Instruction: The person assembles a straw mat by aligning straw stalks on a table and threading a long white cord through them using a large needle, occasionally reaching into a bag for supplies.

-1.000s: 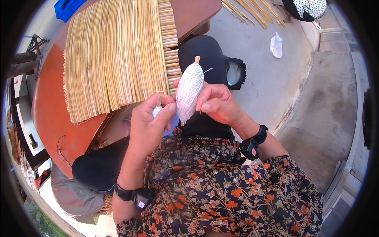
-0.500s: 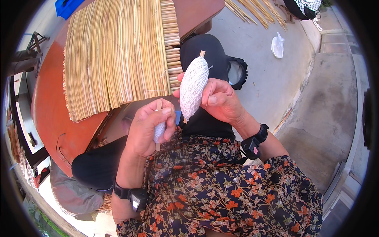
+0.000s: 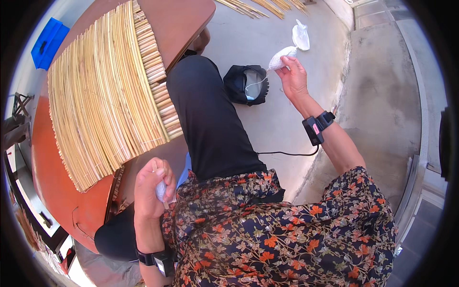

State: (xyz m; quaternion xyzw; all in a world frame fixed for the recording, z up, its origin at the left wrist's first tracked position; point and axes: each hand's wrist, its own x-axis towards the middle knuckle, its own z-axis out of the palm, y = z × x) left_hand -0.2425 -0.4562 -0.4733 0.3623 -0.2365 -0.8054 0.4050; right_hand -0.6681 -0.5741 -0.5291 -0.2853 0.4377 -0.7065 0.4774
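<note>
**Fingers closed at both ends of a drawn thread**

Fingers of the left hand are curled into a fist close against the chest, clamped on a small pale object whose kind I cannot tell. A dark band sits on that wrist. Beyond the fist, the reddish-brown bench carries a mat of pale reeds laid side by side, its cut ends toward the person's black-clad leg.

Farther out, the right hand is stretched well away over the concrete floor, its fingers pinched on the white spindle of thread. The spindle's long axis runs tilted, tip pointing up and to the right. It lies far forward and right of the left fist, so the right hand alone is on it. A thin white thread loops down from it over a black bag. Past that lie a white plastic bag and loose reeds.
</note>
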